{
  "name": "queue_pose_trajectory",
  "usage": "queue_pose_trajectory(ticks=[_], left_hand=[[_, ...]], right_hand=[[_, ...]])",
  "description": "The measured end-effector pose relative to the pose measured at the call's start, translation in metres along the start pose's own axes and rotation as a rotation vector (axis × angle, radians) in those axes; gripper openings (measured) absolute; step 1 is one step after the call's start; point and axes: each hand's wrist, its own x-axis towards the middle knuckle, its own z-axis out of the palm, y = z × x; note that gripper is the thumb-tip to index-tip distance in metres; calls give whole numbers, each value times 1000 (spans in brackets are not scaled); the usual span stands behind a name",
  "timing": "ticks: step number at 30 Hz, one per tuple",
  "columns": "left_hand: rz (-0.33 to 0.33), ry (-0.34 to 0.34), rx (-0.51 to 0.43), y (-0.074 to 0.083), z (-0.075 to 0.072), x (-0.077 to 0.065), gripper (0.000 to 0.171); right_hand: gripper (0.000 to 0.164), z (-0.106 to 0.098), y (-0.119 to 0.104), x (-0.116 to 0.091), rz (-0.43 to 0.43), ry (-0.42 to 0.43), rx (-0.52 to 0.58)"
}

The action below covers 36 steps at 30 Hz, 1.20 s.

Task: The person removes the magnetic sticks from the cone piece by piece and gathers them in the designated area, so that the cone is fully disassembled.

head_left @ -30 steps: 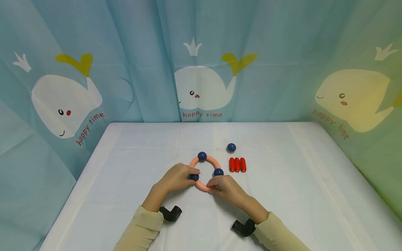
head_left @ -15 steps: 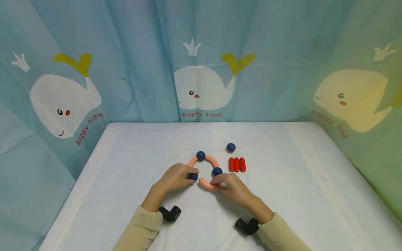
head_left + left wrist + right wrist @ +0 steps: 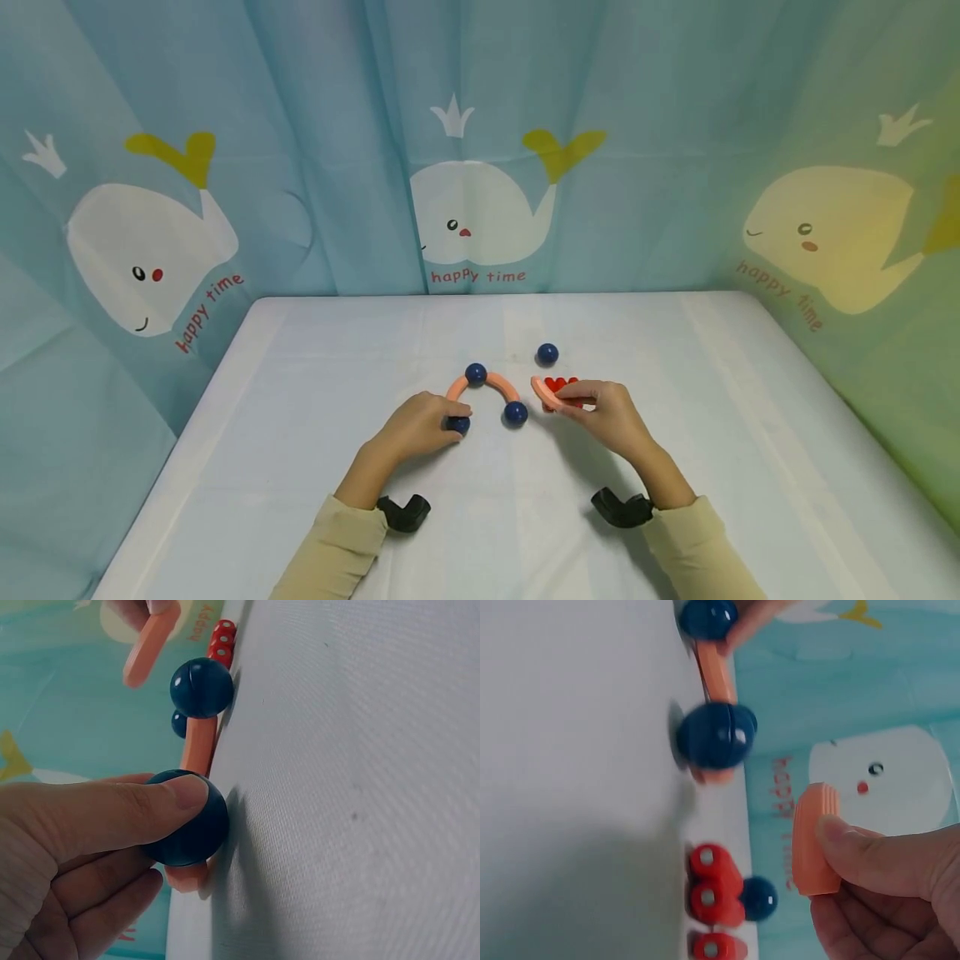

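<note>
My left hand [image 3: 422,425] pinches a blue ball [image 3: 202,832] between thumb and fingers, low on the table. That ball is the left end of an arch: two orange curved sticks [image 3: 502,385] joined by a blue ball [image 3: 476,374] at the top, with another blue ball [image 3: 515,414] at the right end. My right hand [image 3: 611,412] holds a separate orange curved stick [image 3: 815,840] between thumb and fingertips, raised off the table. In the head view this stick partly covers the red rods [image 3: 561,383], which lie side by side with pale round ends.
Behind the red rods sits a loose blue ball [image 3: 547,355]. A white cloth covers the table [image 3: 337,350]. Blue-green curtains [image 3: 337,208] printed with whales enclose the back and sides. Black wrist mounts [image 3: 405,513] stick out at both cuffs.
My right hand has pulled the lower orange curved stick off the ring, lifted it and carried it right and farther back, over the red rods. My left hand has stayed on its ball.
</note>
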Motion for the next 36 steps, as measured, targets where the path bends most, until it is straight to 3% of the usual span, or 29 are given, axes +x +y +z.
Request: queue_pose_trajectory(ticks=[13, 21, 25, 36], left_hand=[[4, -7, 13, 1, -2, 1, 34], [27, -4, 36, 0, -3, 1, 33], [20, -1, 33, 0, -4, 2, 33], [-8, -13, 14, 1, -2, 0, 34]], right_hand=[[21, -30, 32, -4, 319, 85, -56], [23, -36, 47, -7, 442, 3, -94], [22, -31, 49, -6, 467, -21, -109], [24, -17, 37, -4, 541, 18, -113]])
